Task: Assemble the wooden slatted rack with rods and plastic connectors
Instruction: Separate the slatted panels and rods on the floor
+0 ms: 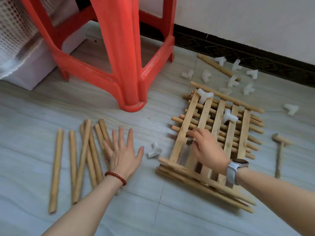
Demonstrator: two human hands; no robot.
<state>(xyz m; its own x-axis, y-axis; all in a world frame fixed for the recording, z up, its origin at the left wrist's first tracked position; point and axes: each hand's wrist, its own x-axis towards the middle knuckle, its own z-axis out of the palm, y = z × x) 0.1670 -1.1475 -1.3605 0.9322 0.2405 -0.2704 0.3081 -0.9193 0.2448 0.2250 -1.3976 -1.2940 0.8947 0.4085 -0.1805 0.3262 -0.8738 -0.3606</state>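
On floor, left: loose rods [81, 160] lie lengthwise away from me, my left hand [121, 153] flat, fingers spread, touching nearest ones. Right hand [207, 149] loosely curled over slatted panel [213, 138]; grip unclear. Left nearer rods, I judge.

No readable text, label or number shows anywhere (watch face too blurred).

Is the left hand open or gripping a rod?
Open. The left hand lies flat with fingers spread straight over the rods, curled round none.
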